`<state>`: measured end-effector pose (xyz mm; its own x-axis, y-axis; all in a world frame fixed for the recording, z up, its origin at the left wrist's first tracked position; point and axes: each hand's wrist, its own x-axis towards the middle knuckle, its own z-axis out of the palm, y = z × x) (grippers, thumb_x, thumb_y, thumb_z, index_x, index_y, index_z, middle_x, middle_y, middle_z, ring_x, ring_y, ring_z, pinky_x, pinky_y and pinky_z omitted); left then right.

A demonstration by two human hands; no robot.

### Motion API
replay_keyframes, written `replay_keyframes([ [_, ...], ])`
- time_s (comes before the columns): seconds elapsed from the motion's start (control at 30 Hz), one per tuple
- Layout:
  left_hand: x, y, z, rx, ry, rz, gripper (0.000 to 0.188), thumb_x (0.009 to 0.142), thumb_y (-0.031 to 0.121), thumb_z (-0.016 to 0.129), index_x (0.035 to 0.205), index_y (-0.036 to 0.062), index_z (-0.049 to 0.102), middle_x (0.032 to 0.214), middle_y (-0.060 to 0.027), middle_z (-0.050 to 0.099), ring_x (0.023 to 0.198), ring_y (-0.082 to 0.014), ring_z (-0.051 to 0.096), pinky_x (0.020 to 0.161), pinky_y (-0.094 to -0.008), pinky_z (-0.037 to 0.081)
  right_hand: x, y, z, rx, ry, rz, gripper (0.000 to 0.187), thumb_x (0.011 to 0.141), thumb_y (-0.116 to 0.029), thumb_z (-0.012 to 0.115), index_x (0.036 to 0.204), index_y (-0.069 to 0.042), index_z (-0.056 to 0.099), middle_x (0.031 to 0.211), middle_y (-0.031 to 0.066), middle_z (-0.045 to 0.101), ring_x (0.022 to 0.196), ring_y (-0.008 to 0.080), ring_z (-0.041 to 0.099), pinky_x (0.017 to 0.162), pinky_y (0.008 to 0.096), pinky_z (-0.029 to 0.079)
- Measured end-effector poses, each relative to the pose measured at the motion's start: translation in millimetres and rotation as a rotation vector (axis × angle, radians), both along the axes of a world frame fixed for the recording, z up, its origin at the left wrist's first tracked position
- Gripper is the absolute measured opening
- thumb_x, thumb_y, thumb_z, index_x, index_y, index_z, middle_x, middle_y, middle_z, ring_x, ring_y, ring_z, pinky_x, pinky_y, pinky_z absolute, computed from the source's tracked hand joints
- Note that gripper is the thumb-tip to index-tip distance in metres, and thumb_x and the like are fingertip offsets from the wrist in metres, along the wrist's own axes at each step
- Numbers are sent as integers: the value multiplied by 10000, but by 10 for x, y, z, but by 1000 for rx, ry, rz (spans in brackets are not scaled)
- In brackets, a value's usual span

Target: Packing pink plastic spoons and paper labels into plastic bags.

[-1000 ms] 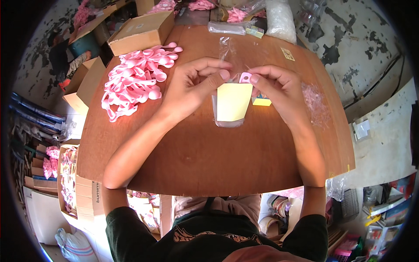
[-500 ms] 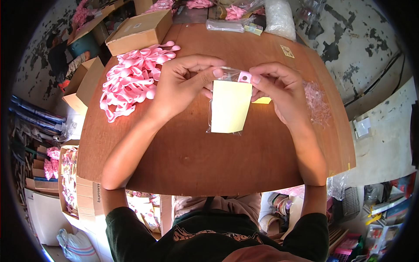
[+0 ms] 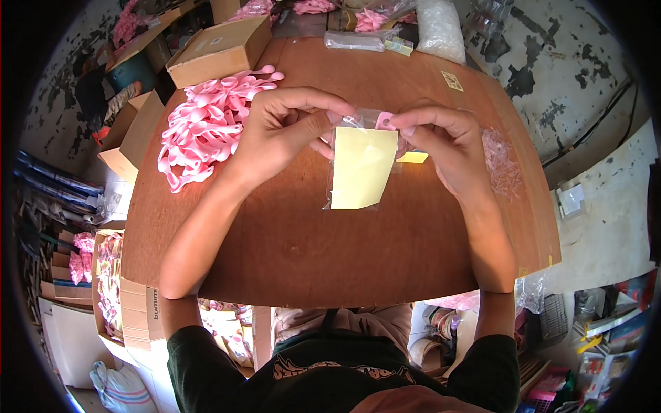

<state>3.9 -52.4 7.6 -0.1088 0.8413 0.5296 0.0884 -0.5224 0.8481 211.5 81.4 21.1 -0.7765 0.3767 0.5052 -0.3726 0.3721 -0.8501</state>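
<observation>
Between my hands, above the wooden table point(image 3: 296, 255), hangs a clear plastic bag point(image 3: 372, 117) with a pale yellow card point(image 3: 363, 172) inside. A pink tip with a hole point(image 3: 385, 121) shows at the bag's upper right corner; the rest of that pink piece is hidden. My left hand point(image 3: 289, 131) pinches the bag's upper left corner between thumb and forefinger. My right hand point(image 3: 441, 138) grips the upper right corner beside the pink tip. Left of my left hand lies a heap of pink plastic spoons point(image 3: 203, 127).
A closed cardboard box point(image 3: 220, 51) stands at the far left of the table. Behind my right hand lies a yellow card point(image 3: 413, 157), near clear plastic strips point(image 3: 499, 162). Plastic packs point(image 3: 354, 41) and a large clear roll point(image 3: 441, 31) line the far edge.
The bag has tilted slightly, its lower end shifting a little left. My left fingers have moved slightly along its top edge, and my right hand has shifted a little.
</observation>
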Motion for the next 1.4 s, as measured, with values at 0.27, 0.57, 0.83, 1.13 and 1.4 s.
replay_keyframes([
  [0.27,23,-26,44,-24,57,54,217,912,-49,507,1046,-41,677,931,-99,689,767,-138,677,627,-268,609,11,-3,-12,132,44,-1,150,907,29,586,1010,35,695,989,102,665,825,137,652,700,252,548],
  [0.57,74,-32,62,-58,52,81,159,884,42,665,1016,-44,682,905,-101,702,720,-117,674,574,-232,579,11,-60,-8,181,-6,-48,143,860,-8,681,980,70,676,996,116,657,815,164,674,702,257,566],
  [0.83,5,-19,58,-106,104,93,282,823,-9,725,1090,-51,643,866,-85,706,732,-84,658,631,-209,548,-2,-176,-105,127,36,-120,315,778,79,734,1072,34,631,1023,81,655,903,138,669,766,243,566],
  [1.13,85,-227,267,-91,193,38,436,784,-55,736,1198,-22,604,910,-46,683,843,-81,640,718,-225,527,90,-168,-59,64,125,-143,263,836,1,711,1083,33,627,1035,77,640,852,104,659,724,215,541],
  [1.4,328,-1419,0,-414,501,-367,380,756,-38,750,1120,47,683,941,-70,720,799,-140,690,673,-270,551,216,88,-3,144,57,-268,198,862,-68,691,1047,-3,664,915,46,659,788,78,643,646,202,492],
])
